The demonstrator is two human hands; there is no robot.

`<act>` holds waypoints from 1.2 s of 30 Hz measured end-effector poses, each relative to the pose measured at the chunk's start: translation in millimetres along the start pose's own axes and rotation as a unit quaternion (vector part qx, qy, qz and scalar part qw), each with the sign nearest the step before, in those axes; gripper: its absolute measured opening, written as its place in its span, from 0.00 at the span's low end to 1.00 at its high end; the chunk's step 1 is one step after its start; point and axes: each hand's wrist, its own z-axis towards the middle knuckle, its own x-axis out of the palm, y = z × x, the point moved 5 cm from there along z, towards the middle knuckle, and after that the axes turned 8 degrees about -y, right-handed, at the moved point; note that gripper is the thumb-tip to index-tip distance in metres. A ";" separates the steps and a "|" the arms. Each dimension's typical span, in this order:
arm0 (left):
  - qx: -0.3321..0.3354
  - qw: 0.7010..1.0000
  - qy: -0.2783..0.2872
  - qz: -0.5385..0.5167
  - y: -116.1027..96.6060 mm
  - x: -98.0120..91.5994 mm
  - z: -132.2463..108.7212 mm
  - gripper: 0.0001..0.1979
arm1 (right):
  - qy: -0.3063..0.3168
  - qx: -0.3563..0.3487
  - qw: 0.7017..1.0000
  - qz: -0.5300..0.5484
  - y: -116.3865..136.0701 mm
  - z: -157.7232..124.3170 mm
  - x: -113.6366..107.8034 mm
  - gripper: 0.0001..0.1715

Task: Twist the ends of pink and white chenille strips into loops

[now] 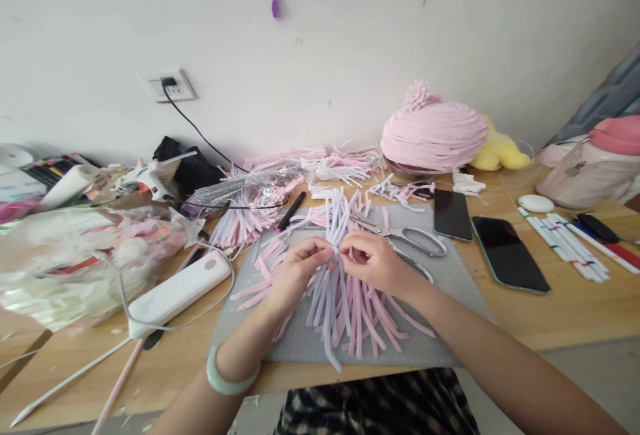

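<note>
A bundle of pink and pale lilac pipe cleaners point(339, 302) lies fanned out on a grey mat point(453, 275). My left hand point(295, 272) and my right hand point(370, 258) meet at the bundle's middle, both with fingers pinched on the pipe cleaners. The strands spread away from the pinch toward the wall and toward me. A pale green bangle point(225, 378) sits on my left wrist.
Scissors point(407, 236) lie just right of my hands. Two phones point(453, 214) point(507, 252) and several markers point(565, 245) lie to the right. A white power bank point(177, 292), a glue gun point(147, 178), plastic bags point(90, 248), more pink pipe cleaners point(245, 222) sit left. A pink wound dome point(433, 132) stands behind.
</note>
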 end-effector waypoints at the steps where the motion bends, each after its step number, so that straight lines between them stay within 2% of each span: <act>1: -0.045 0.997 0.010 -0.058 4.6 1.4 0.0 0.04 | 0.002 -0.001 1.000 0.002 -0.1 0.1 -0.1 0.05; 3: -0.122 0.980 0.042 -0.150 12.3 6.0 -0.8 0.05 | 0.003 0.008 1.000 0.007 -2.0 0.4 -0.5 0.04; 5: -0.156 0.965 0.066 -0.199 15.2 9.8 -1.4 0.07 | -0.003 0.017 1.000 0.006 -4.7 0.6 -1.5 0.03; 11: -0.119 0.976 0.064 -0.174 8.8 11.9 -1.9 0.08 | -0.027 0.003 0.999 -0.033 -5.7 -0.1 -6.6 0.06; 14: -0.127 0.971 0.069 -0.191 7.5 12.3 -2.3 0.06 | -0.034 -0.066 0.994 -0.077 0.2 -1.8 -9.5 0.07; 18: -0.170 0.956 0.075 -0.228 11.1 13.0 -2.8 0.05 | -0.007 -0.161 0.974 -0.160 3.5 -5.4 -9.5 0.12; 20: -0.181 0.953 0.069 -0.235 12.8 13.2 -3.3 0.06 | 0.006 -0.172 0.968 -0.185 1.9 -6.7 -9.5 0.12; 23: -0.171 0.954 0.068 -0.235 12.9 14.9 -4.8 0.07 | 0.014 -0.153 0.973 -0.174 1.9 -7.7 -9.0 0.10; 26: -0.135 0.965 0.059 -0.218 9.9 16.0 -6.4 0.07 | 0.002 -0.086 0.991 -0.107 4.5 -6.8 -7.9 0.10; 28: -0.102 0.975 0.047 -0.193 7.4 15.8 -7.2 0.09 | 0.001 0.015 1.000 -0.010 1.2 -4.9 -5.7 0.11; 29: -0.085 0.979 0.044 -0.178 6.1 15.9 -7.5 0.09 | 0.005 0.086 0.995 0.056 -3.2 -4.5 -3.5 0.11; 30: -0.069 0.983 0.046 -0.161 5.0 16.3 -7.6 0.10 | 0.016 0.166 0.978 0.128 -8.8 -4.9 0.1 0.11; 31: -0.054 0.987 0.050 -0.144 4.2 16.9 -7.6 0.10 | 0.030 0.246 0.949 0.197 -14.4 -6.4 4.5 0.10; 33: -0.034 0.991 0.058 -0.116 3.9 17.7 -6.8 0.11 | 0.052 0.368 0.878 0.302 -23.0 -10.3 12.7 0.09; 35: -0.030 0.993 0.049 -0.107 4.9 16.6 -5.0 0.10 | 0.067 0.422 0.835 0.347 -27.6 -12.5 17.7 0.09; 36: -0.034 0.993 0.040 -0.110 5.7 15.6 -4.0 0.10 | 0.065 0.425 0.833 0.349 -29.2 -12.5 18.3 0.09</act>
